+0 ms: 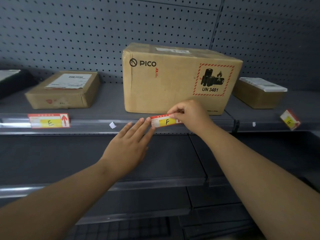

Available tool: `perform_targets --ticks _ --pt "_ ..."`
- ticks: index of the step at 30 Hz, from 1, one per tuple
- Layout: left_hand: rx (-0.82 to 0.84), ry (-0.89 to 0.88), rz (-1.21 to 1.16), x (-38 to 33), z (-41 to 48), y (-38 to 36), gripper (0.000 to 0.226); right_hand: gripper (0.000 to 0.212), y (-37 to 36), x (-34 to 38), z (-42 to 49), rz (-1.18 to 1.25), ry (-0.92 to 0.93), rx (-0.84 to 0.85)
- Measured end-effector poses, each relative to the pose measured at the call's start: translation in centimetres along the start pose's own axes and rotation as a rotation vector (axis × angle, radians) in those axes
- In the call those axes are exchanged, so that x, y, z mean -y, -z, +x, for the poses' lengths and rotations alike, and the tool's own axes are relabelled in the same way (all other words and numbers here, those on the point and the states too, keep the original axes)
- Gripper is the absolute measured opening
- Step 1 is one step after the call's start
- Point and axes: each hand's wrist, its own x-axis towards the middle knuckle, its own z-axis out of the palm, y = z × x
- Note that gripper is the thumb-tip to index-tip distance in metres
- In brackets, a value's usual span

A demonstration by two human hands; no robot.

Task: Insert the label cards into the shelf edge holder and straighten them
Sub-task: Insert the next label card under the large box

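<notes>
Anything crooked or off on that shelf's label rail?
Yes: the G card at the far right sits clearly tilted, not square in the rail. The E card looks nearly level. The F card is pinched by the right hand.

"PICO" is printed on the large carton (173, 80) just behind the right hand (188, 113); its red-hatched battery label (213, 80) reads "UN 3481". The pinched card (166, 121) in that hand bears a handwritten "F". The far card (49, 120), well left of the left hand (128, 146), shows "E" and a red arrow.

A PICO box (173, 80) stands between a flat box (64, 90) and a small box (258, 97), apart from both. Pegboard (86, 32) backs them.
</notes>
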Motion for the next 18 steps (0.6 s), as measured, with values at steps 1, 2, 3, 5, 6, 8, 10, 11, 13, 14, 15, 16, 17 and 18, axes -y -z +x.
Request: perform_targets --ticks 1,2,3,5,6,8,10,11,13,14,15,16,17,18 --pt "-0.001 0.000 0.002 -0.1 0.0 -0.1 0.057 0.014 -0.1 -0.1 0.0 0.004 -0.005 -0.008" --pt "-0.003 -0.001 0.002 -0.1 0.0 -0.1 0.057 0.014 -0.2 -0.1 -0.1 0.008 -0.008 -0.018" --pt "-0.010 -0.002 0.003 -0.2 0.0 -0.1 0.056 0.013 -0.3 -0.2 -0.1 0.011 -0.011 -0.027" --pt "-0.030 -0.007 0.006 -0.2 0.0 -0.1 0.053 0.013 -0.4 -0.3 -0.1 0.018 -0.014 -0.045" --pt "-0.033 -0.004 0.006 -0.2 0.0 -0.1 0.055 0.012 -0.4 -0.3 -0.1 0.022 -0.016 -0.052" --pt "-0.020 0.009 0.008 -0.1 0.1 -0.1 0.065 0.012 -0.5 -0.3 -0.1 0.027 -0.017 -0.064" --pt "-0.001 0.017 0.012 -0.1 0.2 0.0 0.068 0.012 -0.5 -0.2 -0.1 0.019 -0.011 -0.069" --pt "0.006 0.020 0.016 -0.2 0.2 0.0 0.068 0.012 -0.6 -0.2 0.0 0.017 -0.007 -0.068" --pt "0.013 0.030 0.022 -0.2 0.2 0.0 0.068 0.012 -0.7 0.0 0.0 0.031 0.005 -0.061" --pt "0.016 0.036 0.022 -0.2 0.2 0.0 0.068 0.012 -0.8 0.1 0.1 0.039 0.010 -0.061" --pt "0.021 0.042 0.021 -0.3 0.1 -0.1 0.069 0.012 -0.9 0.1 0.1 0.046 0.014 -0.063" --pt "0.024 0.046 0.021 -0.3 0.0 -0.1 0.069 0.012 -1.0 0.1 0.1 0.054 0.017 -0.066" --pt "0.023 0.050 0.023 -0.3 0.0 -0.2 0.070 0.012 -1.1 0.1 0.1 0.063 0.021 -0.071" --pt "0.021 0.053 0.025 -0.3 0.0 -0.2 0.070 0.012 -1.2 0.0 0.0 0.067 0.025 -0.081"
